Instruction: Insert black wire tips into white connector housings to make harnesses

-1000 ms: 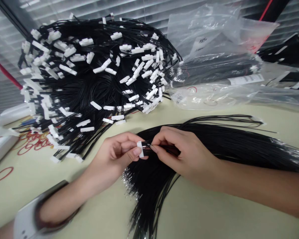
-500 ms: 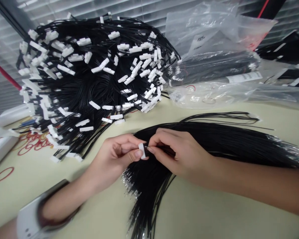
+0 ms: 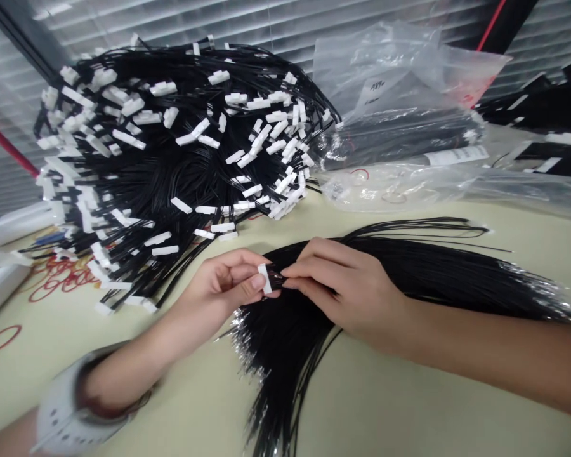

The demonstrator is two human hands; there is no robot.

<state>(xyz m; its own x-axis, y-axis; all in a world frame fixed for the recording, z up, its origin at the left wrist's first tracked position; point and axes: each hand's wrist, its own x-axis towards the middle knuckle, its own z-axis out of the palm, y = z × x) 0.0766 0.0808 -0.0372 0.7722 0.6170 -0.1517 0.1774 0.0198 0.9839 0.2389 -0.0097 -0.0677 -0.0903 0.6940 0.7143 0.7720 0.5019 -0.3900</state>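
Pinching a white connector (image 3: 265, 279) with the left hand (image 3: 216, 285), gripping black wires (image 3: 275, 278) just beside it with the right hand (image 3: 347, 285)

The pale cream table (image 3: 390, 406) carried a large heap of black wires tipped with white connectors (image 3: 171, 158) and, just beside it, a loose sheaf of black wires (image 3: 438, 273). Clear plastic bags (image 3: 404, 190) lay behind them, with red rubber bands (image 3: 52, 277) at the left.

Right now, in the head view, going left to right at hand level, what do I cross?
Red rubber band → left hand → white plastic connector → right hand → tinned ends of the black wires
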